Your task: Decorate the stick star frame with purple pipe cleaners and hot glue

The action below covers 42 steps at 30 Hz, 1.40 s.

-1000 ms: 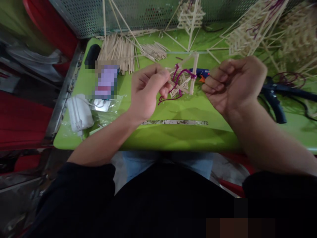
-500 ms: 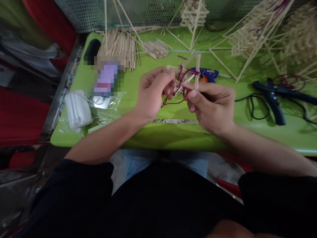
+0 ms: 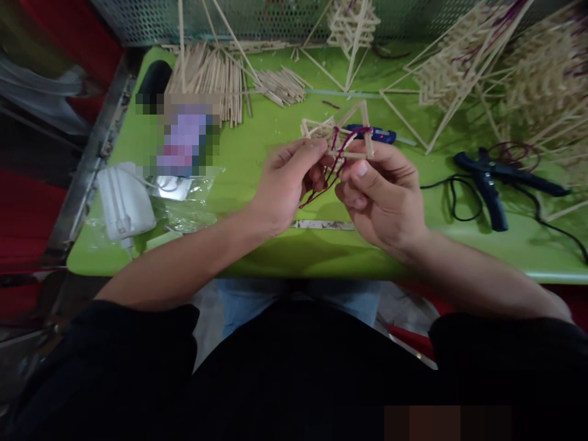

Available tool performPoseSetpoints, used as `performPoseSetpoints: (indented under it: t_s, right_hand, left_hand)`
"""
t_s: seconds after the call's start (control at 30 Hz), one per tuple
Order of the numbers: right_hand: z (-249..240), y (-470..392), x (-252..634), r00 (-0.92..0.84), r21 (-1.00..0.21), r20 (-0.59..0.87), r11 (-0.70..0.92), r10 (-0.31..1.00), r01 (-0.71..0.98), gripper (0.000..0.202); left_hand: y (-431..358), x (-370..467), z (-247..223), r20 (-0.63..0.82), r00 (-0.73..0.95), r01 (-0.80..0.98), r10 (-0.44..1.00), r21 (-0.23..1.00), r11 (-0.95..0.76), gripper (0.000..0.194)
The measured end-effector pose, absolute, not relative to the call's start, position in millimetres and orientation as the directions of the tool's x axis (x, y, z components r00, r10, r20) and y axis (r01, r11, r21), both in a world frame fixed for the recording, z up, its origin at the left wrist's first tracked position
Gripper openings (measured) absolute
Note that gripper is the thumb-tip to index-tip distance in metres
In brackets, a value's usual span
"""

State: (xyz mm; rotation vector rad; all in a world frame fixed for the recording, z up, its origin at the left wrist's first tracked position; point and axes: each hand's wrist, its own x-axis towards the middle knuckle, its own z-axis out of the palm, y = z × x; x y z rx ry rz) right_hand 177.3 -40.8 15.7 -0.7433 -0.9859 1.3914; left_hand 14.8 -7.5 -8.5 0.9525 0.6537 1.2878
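Note:
Between my hands is a small frame of thin wooden sticks point(image 3: 369, 144), with a triangular end standing up and purple cord point(image 3: 321, 191) tied and looped on it. My left hand point(image 3: 287, 180) pinches its left part between thumb and fingers. At its lower right, my right hand point(image 3: 383, 196) is closed, thumb against the curled fingers, by the lower stick; the exact contact is partly hidden. Loose cord ends hang down between the two hands. Just behind the frame lies a blue glue gun point(image 3: 383, 134), partly covered by it and by my right hand.
A bundle of sticks point(image 3: 215, 79) and a shorter pile point(image 3: 282, 86) lie behind. Larger stick structures point(image 3: 454, 58) stand back right. A dark glue gun point(image 3: 489, 180) with its cable lies right. A phone point(image 3: 184, 138) and white adapter point(image 3: 126, 202) are left on the green table point(image 3: 257, 260).
The frame has turned slightly, so its lower stick now shows above my right thumb. My right hand has shifted a little. The whole view has moved slightly.

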Motion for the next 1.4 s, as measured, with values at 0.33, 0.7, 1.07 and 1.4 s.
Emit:
performPoseSetpoints:
  t_s: [0.33,0.7,1.07,1.4]
  right_hand:
    - [16.9,-37.8,179.2,-0.150,-0.897,0.156,0.077,0.976,-0.436,0.044]
    - [17.0,-35.1,184.6,-0.215,-0.883,0.181,0.062,0.960,-0.465,0.036]
    - [23.6,-21.7,199.0,-0.244,-0.888,0.140,0.012,0.960,-0.460,0.037]
    - [22.0,24.8,234.4,-0.337,-0.866,0.344,0.158,0.876,-0.474,0.040]
  left_hand:
    - [-11.2,21.0,-6.1,0.072,0.247,-0.529,0.966,0.846,0.073,0.050]
    - [-3.2,14.3,-5.9,0.038,0.260,-0.526,0.965,0.843,0.108,0.047]
    - [16.4,-0.1,17.6,-0.067,0.091,-0.584,0.994,0.805,0.108,0.057]
    - [55.9,-35.3,29.9,0.045,-0.219,-0.508,0.975,0.848,-0.154,0.039]
